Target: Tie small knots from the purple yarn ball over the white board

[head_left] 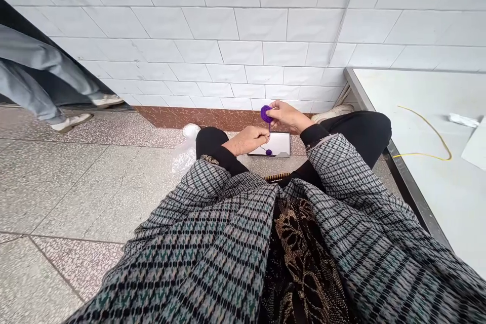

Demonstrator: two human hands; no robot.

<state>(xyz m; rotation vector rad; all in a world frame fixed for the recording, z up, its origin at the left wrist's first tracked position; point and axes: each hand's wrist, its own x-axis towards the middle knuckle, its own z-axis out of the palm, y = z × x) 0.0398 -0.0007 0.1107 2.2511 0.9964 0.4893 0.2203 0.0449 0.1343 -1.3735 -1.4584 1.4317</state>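
A small round purple crocheted piece [266, 114] is pinched between the thumb and fingers of my right hand [285, 113]. From it a short strand of purple yarn [269, 128] runs down to my left hand [248, 139], whose fingers are closed on the strand. Below both hands, a white shallow box with a dark edge [281, 143] lies on the floor between my knees. Inside it sits a small purple bit of yarn [269, 152], with a thin line beside it that I cannot make out.
A crumpled clear plastic bag [182, 154] is beside my left knee. To the right stands a white table [421, 121] with a yellow cord [436, 131] and a white crumpled piece [463, 120]. A tiled wall [261, 23] is in front. Another person's legs [41, 61] show at left.
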